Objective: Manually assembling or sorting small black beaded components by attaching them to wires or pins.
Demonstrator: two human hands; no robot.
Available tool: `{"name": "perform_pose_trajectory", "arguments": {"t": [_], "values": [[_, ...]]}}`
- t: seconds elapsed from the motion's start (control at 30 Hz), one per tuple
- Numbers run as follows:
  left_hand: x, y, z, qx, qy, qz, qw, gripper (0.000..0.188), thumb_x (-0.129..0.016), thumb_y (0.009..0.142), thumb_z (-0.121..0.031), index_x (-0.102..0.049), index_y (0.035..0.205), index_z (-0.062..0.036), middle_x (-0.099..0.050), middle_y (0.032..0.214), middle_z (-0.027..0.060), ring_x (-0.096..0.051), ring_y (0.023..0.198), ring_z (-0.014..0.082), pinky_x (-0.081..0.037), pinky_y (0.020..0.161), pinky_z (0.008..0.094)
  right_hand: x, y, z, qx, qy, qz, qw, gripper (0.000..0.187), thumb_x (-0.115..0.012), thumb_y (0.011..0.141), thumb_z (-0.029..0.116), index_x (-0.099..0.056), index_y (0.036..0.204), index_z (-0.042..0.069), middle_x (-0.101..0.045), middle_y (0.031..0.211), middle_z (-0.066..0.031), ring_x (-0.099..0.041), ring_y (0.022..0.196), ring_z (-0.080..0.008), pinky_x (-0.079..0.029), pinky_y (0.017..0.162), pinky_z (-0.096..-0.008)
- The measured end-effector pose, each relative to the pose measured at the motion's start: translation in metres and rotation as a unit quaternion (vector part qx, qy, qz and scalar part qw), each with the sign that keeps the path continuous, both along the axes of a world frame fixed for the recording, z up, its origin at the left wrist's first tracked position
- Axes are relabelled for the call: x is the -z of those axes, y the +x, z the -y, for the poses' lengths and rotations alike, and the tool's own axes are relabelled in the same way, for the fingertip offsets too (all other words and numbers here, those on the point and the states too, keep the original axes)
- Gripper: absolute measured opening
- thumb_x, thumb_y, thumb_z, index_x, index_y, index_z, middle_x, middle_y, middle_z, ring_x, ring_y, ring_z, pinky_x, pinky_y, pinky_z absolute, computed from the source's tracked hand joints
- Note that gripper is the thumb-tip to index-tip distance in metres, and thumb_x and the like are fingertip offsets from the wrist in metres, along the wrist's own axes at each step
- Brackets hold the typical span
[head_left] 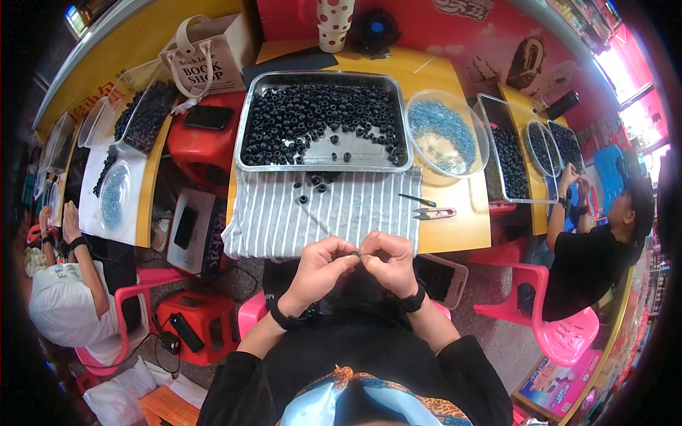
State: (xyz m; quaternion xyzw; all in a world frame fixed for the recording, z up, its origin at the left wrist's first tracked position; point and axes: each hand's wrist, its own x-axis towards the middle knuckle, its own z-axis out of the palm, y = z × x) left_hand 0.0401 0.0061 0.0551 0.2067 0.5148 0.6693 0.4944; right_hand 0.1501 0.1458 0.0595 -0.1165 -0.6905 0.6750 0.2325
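Note:
My left hand (321, 270) and my right hand (388, 265) meet fingertip to fingertip just off the table's near edge. Both are pinched closed. A tiny dark piece shows between the fingertips, too small and covered to name. Beyond them a grey-and-white striped cloth (284, 224) covers the table edge. Several loose black ring-like pieces (303, 199) lie on its far part. Behind it stands a metal tray (327, 169) holding many more black pieces (312, 106). Black tweezers (417, 200) and thread snips (434, 213) rest at the cloth's right edge.
Right of the tray sits a clear oval tub (485, 153) of small pale-blue pieces (444, 128). A dotted cup (334, 25) and a small fan (375, 32) stand behind. A red stool (192, 153) bears a phone (208, 117). People work at tables on both sides.

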Motion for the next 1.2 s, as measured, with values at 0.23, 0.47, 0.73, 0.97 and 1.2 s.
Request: {"name": "perform_pose_trajectory", "arguments": {"t": [0.23, 0.47, 0.73, 0.97, 1.2], "values": [[0.002, 0.003, -0.001, -0.034, 0.008, 0.031, 0.999, 0.012, -0.061, 0.089, 0.000, -0.063, 0.100, 0.0032, -0.067, 0.084, 0.0065, -0.063, 0.073, 0.0108, -0.050, 0.064, 0.0221, 0.003, -0.003, 0.000, 0.033, -0.059, -0.010, 0.998, 0.007, -0.056, 0.071, -0.009, -0.057, 0.069, -0.003, -0.059, 0.068, -0.0056, -0.052, 0.060, -0.0107, -0.040, 0.054, -0.0233], [0.005, -0.033, 0.013, -0.150, 0.096, 0.060, 0.982, 0.012, -0.063, 0.090, -0.004, -0.063, 0.101, 0.0019, -0.067, 0.084, 0.0094, -0.065, 0.073, 0.0155, -0.051, 0.066, 0.0249, 0.013, 0.011, -0.045, 0.168, 0.202, 0.073, 0.962, 0.006, -0.055, 0.076, -0.006, -0.056, 0.079, -0.002, -0.054, 0.069, -0.0066, -0.051, 0.055, -0.0159, -0.041, 0.052, -0.0294], [0.018, -0.024, 0.005, -0.093, 0.115, 0.142, 0.979, 0.016, -0.062, 0.091, -0.006, -0.062, 0.105, 0.0019, -0.067, 0.092, 0.0113, -0.065, 0.082, 0.0182, -0.052, 0.072, 0.0273, 0.001, -0.012, -0.033, 0.114, 0.406, 0.140, 0.896, 0.013, -0.063, 0.072, -0.001, -0.065, 0.084, 0.004, -0.052, 0.076, -0.0129, -0.056, 0.071, -0.0330, -0.045, 0.061, -0.0417], [0.028, -0.025, 0.006, -0.076, 0.145, 0.229, 0.959, 0.021, -0.062, 0.092, -0.009, -0.062, 0.110, 0.0029, -0.066, 0.093, 0.0117, -0.065, 0.083, 0.0181, -0.052, 0.074, 0.0273, 0.001, -0.035, -0.031, 0.061, 0.541, 0.150, 0.825, 0.015, -0.064, 0.070, 0.004, -0.068, 0.084, 0.006, -0.056, 0.091, -0.0123, -0.054, 0.087, -0.0324, -0.046, 0.065, -0.0402], [0.033, -0.024, 0.006, -0.085, 0.129, 0.258, 0.954, 0.024, -0.061, 0.093, -0.009, -0.062, 0.113, 0.0037, -0.066, 0.094, 0.0114, -0.064, 0.082, 0.0185, -0.052, 0.074, 0.0283, -0.018, -0.028, -0.015, 0.045, 0.197, 0.049, 0.978, 0.007, -0.065, 0.075, -0.005, -0.064, 0.081, -0.002, -0.060, 0.081, -0.0110, -0.059, 0.070, -0.0198, -0.046, 0.059, -0.0290]]}}
